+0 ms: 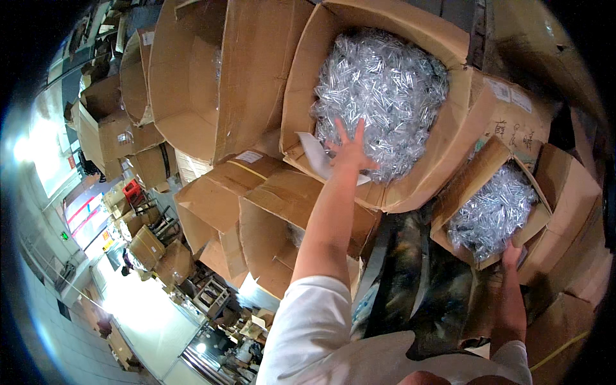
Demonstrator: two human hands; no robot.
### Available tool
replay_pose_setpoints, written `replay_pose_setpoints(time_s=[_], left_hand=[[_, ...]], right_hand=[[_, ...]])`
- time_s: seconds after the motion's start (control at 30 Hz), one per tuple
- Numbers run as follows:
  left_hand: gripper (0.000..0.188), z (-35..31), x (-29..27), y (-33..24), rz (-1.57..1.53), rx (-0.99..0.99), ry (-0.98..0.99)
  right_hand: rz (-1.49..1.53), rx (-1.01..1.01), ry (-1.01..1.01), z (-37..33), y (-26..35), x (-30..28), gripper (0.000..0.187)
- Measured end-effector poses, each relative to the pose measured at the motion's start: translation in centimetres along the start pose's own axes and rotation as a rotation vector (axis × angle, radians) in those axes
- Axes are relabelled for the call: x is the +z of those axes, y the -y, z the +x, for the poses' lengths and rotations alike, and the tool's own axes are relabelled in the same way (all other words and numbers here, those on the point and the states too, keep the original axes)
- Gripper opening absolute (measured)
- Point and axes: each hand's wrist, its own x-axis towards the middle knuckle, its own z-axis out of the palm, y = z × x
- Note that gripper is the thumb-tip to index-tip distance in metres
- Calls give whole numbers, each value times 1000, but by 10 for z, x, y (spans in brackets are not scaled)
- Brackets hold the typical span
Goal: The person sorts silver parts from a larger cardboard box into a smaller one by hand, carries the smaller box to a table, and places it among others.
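- The left hand is seen stretched out on a bare forearm, its grip wide, with the fingers spread and nothing held.
- It is laid at the lower edge of a heap of small clear silvery packets, at which it touches the pile.
- The heap is held in a large cardboard box that is tipped open toward the camera, high in the middle of the view.
- A white sheet of paper is seen just beside the left hand, over the rim of that box.
- The right hand is pressed against the lower edge of a smaller cardboard box; its grip cannot be told, since the fingers are hidden by the box.
- The smaller box is filled with more clear packets and is placed to the right of, and lower than, the large one.
- Other brown cartons are stacked all around, some open.
- White sleeves are seen at the lower edge.
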Motion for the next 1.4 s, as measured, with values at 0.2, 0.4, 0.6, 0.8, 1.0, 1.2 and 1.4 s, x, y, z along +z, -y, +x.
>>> replay_pose_setpoints(time_s=[0.2, 0.4, 0.6, 0.8, 1.0, 1.2, 1.4], left_hand=[[94, 40, 33, 31, 144, 159, -258], [74, 73, -13, 22, 43, 119, -271], [48, 62, 11, 32, 48, 229, -245], [48, 0, -20, 25, -276, 293, -314], [56, -114, -24, 5, -502, 530, -260], [64, -201, 68, -80, -1000, 660, 61], [44, -134, 20, -109, -821, 691, -212]], right_hand=[[34, -71, -47, 5, -11, -8, 36], [-20, -23, -14, -5, 18, -10, 45], [7, -19, 0, -9, 27, -11, 42], [61, -41, 23, 0, 14, -3, 40], [161, -42, 50, 12, -18, 4, 37], [209, 23, 102, -2, 30, 18, 33], [-91, -192, 25, -2, -2, -3, 28]])
